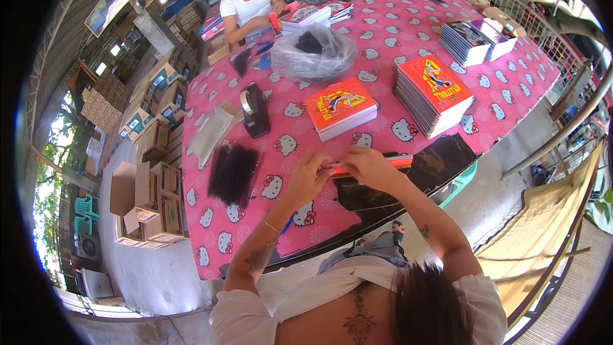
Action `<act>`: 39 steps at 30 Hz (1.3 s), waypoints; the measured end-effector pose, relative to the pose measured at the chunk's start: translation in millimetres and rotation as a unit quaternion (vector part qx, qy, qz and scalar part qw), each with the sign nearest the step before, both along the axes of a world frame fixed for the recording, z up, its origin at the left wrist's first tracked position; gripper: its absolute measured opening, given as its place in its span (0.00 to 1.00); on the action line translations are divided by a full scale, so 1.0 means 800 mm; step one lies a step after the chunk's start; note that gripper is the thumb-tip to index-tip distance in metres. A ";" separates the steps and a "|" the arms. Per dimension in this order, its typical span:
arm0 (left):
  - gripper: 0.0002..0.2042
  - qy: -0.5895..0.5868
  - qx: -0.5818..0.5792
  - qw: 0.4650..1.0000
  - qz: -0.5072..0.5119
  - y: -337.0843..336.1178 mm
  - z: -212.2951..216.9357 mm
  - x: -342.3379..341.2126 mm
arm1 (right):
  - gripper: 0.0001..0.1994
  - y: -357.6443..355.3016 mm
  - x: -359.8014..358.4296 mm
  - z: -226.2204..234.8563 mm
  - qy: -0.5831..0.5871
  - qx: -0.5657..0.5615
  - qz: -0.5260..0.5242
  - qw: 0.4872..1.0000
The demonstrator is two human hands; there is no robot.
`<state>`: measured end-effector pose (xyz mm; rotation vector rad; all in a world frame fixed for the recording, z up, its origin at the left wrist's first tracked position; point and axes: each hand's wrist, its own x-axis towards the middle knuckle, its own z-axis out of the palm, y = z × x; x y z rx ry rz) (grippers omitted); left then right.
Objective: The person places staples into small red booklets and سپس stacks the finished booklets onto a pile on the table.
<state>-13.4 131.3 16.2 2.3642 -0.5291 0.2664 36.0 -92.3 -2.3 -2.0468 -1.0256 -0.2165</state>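
Note:
Close to the table's near edge, both my hands are closed on a thin orange-covered notebook [401,162], seen almost edge-on. My left hand [310,176] pinches its left end, and my right hand [370,169] grips its upper side a little further right. Fingertips of the two hands nearly meet; any small item between them is too small to make out. Below the notebook lies a black sheet [440,163]. Just beyond my hands sits a short stack of orange notebooks [341,105], with a taller orange stack [434,92] to its right.
On the pink patterned table [287,166], left of my hands, lie thin black strands [233,176], clear plastic sleeves [214,131] and a black tape dispenser [255,112]. Farther off are a plastic bag [313,54], dark-covered notebooks [465,43] and another person [246,3]. Cardboard boxes [150,201] stand left.

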 end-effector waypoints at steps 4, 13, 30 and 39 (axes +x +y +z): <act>0.15 0.039 0.047 0.998 -0.017 0.011 -0.005 0.006 | 0.07 0.001 -0.001 0.002 0.008 -0.022 0.005 1.000; 0.20 0.023 0.089 0.996 -0.005 -0.004 -0.012 0.007 | 0.12 -0.023 -0.032 0.011 -0.130 -0.095 -0.105 0.981; 0.41 0.126 0.338 0.929 0.082 -0.107 -0.038 -0.071 | 0.20 -0.085 -0.022 0.022 -0.159 -0.105 -0.146 0.971; 0.40 -0.138 0.248 0.955 0.092 -0.085 -0.051 -0.007 | 0.15 -0.086 -0.010 0.011 -0.091 -0.139 -0.096 0.981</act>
